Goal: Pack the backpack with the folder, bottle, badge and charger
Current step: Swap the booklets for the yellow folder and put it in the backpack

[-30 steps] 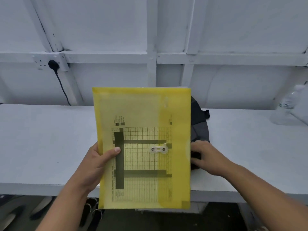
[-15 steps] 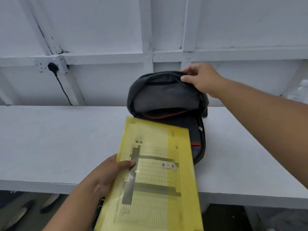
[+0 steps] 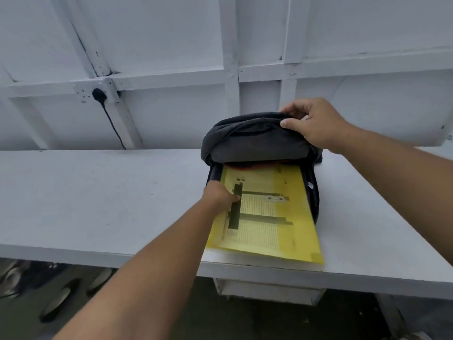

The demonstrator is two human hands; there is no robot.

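Yellow plastic now reaches into the mouth of the backpack (image 3: pixel 315 202). A second ago we held the folder (image 3: pixel 267 217) upright in front of the bag, hiding most of it, with our right hand (image 3: pixel 316 123) low at the bag's side. Half a second ago that hand had lifted the flap (image 3: pixel 245 126), and the folder was tilted flat but short of the opening.

Its far edge is now tucked under the raised flap, against the red lining. The rest lies over the open bag, and the near end sticks out past the bag's bottom toward the front edge of the table (image 3: pixel 98 192).

Our left hand (image 3: pixel 219 196) pinches the folder's left edge. The thumb lies on top, and the fingers are out of sight beneath, so we cannot tell how they lie. The right hand grips the flap, fingers curled over its top and thumb pressed on the front, holding the opening wide.

We judge that the first item is going in but is not yet seated, since much of its length is outside. What seems left is to slide it forward until it sits fully inside. The corners could catch on the zip edge on the way. The other three items do not show clearly in this view, so we take them as not yet packed.
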